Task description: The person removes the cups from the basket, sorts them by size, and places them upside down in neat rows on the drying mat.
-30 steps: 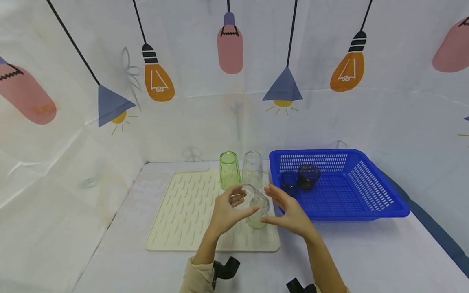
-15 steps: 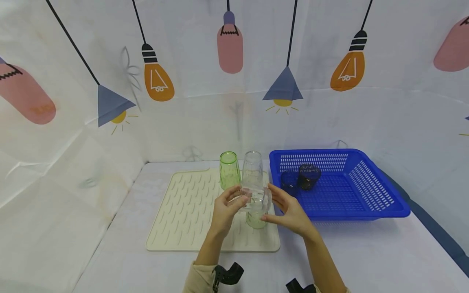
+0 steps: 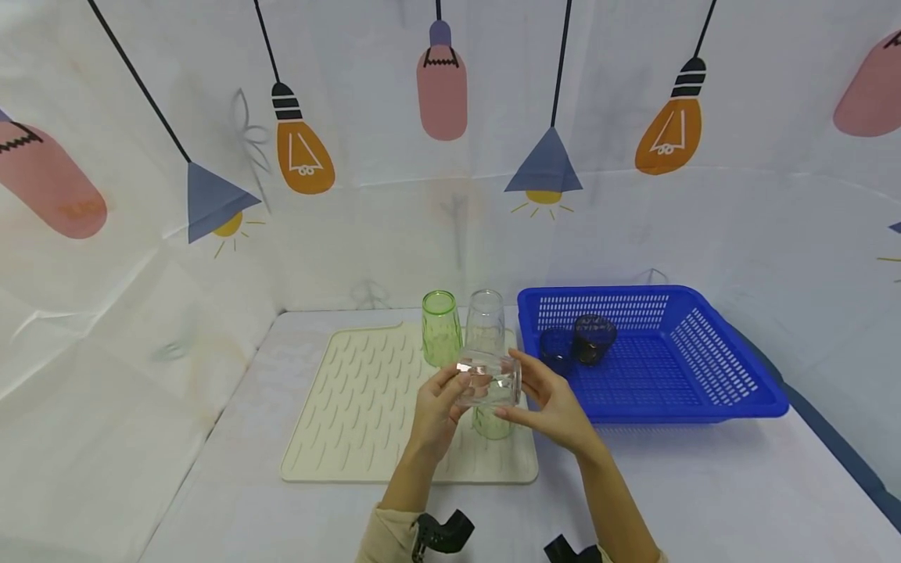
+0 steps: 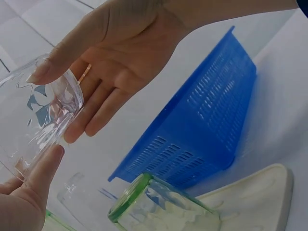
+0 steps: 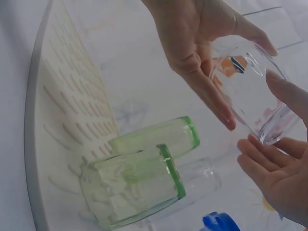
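A clear glass (image 3: 493, 379) lies sideways in the air above the mat. My left hand (image 3: 431, 414) grips it at its left end, thumb in front. Around the other end is my right hand (image 3: 558, 410), with its fingers mostly straight and its thumb against the glass in the right wrist view; how firmly it touches is unclear. A green-rimmed glass (image 4: 163, 204) stands just beneath, largely hidden by the held glass in the head view. Behind it on the mat are a green glass (image 3: 441, 332) and a tall clear glass (image 3: 486, 320).
The cream drying mat (image 3: 345, 422) covers the middle of the white table. To its right sits a blue plastic basket (image 3: 704, 403), holding a dark glass (image 3: 594, 340) and a dark blue glass (image 3: 556, 349). A printed wall sheet (image 3: 380, 250) hangs behind.
The clear glass has turned from tilted to level in my left hand, which has shifted slightly right. My right hand has edged left against it. Basket and standing glasses have not moved.
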{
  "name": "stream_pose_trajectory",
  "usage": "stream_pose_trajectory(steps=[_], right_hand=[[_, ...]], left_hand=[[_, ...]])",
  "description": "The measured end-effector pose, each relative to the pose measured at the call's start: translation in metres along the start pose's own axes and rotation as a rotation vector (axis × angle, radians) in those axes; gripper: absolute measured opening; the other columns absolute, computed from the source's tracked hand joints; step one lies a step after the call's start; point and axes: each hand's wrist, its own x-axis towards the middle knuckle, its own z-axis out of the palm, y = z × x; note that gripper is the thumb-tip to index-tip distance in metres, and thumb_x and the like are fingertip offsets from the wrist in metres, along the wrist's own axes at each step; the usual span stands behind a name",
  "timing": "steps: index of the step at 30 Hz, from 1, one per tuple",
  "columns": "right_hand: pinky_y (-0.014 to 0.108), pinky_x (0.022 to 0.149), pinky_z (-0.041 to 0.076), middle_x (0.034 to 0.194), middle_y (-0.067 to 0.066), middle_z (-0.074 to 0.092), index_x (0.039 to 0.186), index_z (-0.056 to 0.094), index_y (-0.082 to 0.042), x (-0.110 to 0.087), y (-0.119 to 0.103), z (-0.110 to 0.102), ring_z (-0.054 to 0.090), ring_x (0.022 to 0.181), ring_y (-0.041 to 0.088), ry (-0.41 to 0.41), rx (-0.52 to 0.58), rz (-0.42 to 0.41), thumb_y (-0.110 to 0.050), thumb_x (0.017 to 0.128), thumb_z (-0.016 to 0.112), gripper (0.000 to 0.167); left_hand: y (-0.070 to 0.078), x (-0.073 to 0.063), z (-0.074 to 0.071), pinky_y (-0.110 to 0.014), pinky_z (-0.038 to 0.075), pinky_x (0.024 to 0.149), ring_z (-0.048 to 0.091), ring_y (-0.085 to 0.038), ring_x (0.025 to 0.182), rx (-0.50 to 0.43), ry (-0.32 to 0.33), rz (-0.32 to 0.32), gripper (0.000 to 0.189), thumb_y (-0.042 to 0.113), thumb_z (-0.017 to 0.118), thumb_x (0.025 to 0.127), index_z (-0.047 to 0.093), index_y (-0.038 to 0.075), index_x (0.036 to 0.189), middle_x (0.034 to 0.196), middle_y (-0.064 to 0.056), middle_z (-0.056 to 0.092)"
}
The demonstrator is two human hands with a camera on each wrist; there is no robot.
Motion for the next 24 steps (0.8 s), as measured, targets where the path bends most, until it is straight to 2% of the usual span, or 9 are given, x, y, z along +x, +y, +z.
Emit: stream_pose_trajectory(steps=[5,12,18,24], right_hand=[[0.035,0.104,0.037,0.141,0.024,0.041,0.141,0.036,0.003,0.0005,-0.004,0.0015,0.043,0.129,0.037,0.012,-0.011,-0.001,-0.002,0.074,0.078,0.079],[0.022,0.101,0.04,0.138,0.026,0.045,0.139,0.038,0.003,0.0009,-0.0054,0.0038,0.046,0.127,0.034,0.033,0.003,-0.007,-0.001,0.074,0.078,0.077],[0.022,0.098,0.043,0.133,0.031,0.046,0.134,0.04,0.01,0.0024,0.0011,0.0052,0.051,0.122,0.023,0.064,0.111,-0.047,0.007,0.071,0.076,0.073],[0.024,0.097,0.046,0.128,0.036,0.046,0.131,0.039,0.016,0.0016,0.0036,0.0084,0.056,0.114,0.008,0.1,0.223,-0.068,0.01,0.071,0.074,0.069]], left_hand=[[-0.0009,0.0004,0.0003,-0.021,0.054,0.083,0.064,-0.01,0.093,-0.009,-0.017,0.006,0.058,0.017,0.054,0.091,0.034,-0.021,0.13,0.109,-0.007,0.059],[-0.0005,-0.0009,0.0015,-0.024,0.054,0.084,0.066,-0.012,0.092,-0.023,-0.026,0.007,0.055,0.017,0.053,0.092,0.036,-0.019,0.131,0.104,-0.006,0.064],[-0.0007,-0.0008,0.0019,-0.024,0.054,0.084,0.067,-0.013,0.09,-0.032,-0.04,-0.003,0.054,0.022,0.052,0.094,0.039,-0.018,0.128,0.106,-0.01,0.065],[0.0003,-0.0023,-0.0012,-0.024,0.054,0.085,0.066,-0.013,0.094,-0.013,-0.102,-0.031,0.062,0.028,0.049,0.097,0.033,-0.019,0.133,0.116,-0.019,0.062]])
